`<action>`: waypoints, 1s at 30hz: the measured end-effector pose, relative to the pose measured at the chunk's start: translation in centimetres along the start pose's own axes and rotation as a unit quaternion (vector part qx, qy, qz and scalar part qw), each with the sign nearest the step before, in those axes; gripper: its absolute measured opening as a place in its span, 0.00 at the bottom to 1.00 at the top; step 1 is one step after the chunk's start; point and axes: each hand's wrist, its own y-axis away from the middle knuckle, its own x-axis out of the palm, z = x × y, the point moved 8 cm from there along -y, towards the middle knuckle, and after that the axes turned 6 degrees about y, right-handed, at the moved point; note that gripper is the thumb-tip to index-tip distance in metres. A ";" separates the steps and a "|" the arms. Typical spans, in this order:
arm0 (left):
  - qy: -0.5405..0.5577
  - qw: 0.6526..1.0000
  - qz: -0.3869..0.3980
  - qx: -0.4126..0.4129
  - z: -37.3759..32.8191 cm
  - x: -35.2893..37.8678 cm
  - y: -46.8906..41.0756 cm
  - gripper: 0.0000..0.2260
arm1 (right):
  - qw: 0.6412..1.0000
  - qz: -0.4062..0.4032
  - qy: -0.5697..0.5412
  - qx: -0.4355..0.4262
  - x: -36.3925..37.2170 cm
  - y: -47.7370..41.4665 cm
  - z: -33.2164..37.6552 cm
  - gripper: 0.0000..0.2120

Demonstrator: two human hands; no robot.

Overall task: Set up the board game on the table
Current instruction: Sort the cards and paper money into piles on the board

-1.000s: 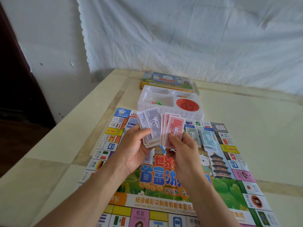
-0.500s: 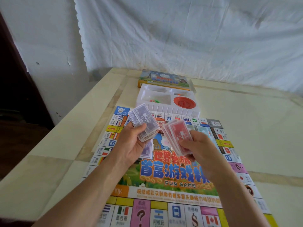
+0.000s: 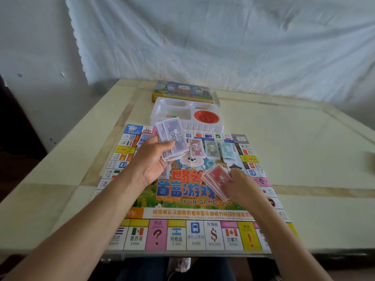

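Observation:
The colourful game board point(image 3: 182, 232) lies flat on the cream table. My left hand point(image 3: 151, 159) holds up a fanned stack of purple play money point(image 3: 174, 138) above the board's far left. My right hand point(image 3: 240, 185) grips a stack of red play money point(image 3: 217, 179) low over the board's right centre. Three small piles of notes lie on the board's far part: a reddish 10 pile point(image 3: 195, 148), a green 50 pile point(image 3: 211, 149) and a pale teal pile point(image 3: 227, 150). More purple notes point(image 3: 144, 138) lie under my left hand.
A white plastic insert tray point(image 3: 162, 118) with a red round dish point(image 3: 206, 116) and small coloured pieces sits just beyond the board. Behind the tray lies the game box lid point(image 3: 182, 91). A white cloth hangs behind the table point(image 3: 304, 159), whose left edge drops off.
My hands have separated. The right hand carried the red notes down and to the right, close to the board. The left hand stays raised with the purple notes.

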 end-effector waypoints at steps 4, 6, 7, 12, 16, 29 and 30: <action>0.005 0.999 0.022 -0.046 1.5 1.2 2.2 0.14 | 0.991 -0.105 0.088 -0.011 -1.3 1.4 -0.2 0.08; -0.012 0.998 0.026 -0.064 2.5 1.5 3.4 0.12 | 0.976 -0.205 0.047 -0.062 -2.7 2.8 0.9 0.13; -0.026 0.997 0.024 -0.073 3.2 1.7 4.0 0.11 | 0.970 -0.213 -0.073 -0.089 -3.1 3.4 1.5 0.13; -0.014 0.994 0.049 -0.098 6.0 2.6 6.2 0.14 | 0.826 -0.006 -0.554 -0.099 -0.4 4.9 5.0 0.06; 0.010 0.996 0.031 -0.081 5.8 2.1 7.0 0.11 | 0.780 -0.007 -0.622 -0.061 0.3 5.1 4.3 0.05; -0.074 0.996 -0.046 -0.012 5.5 0.4 7.6 0.12 | 0.728 0.036 -0.683 -0.042 2.2 6.3 4.4 0.04; -0.070 0.996 -0.043 -0.021 5.5 0.3 7.6 0.09 | 0.724 0.037 -0.687 -0.041 2.2 6.3 4.3 0.04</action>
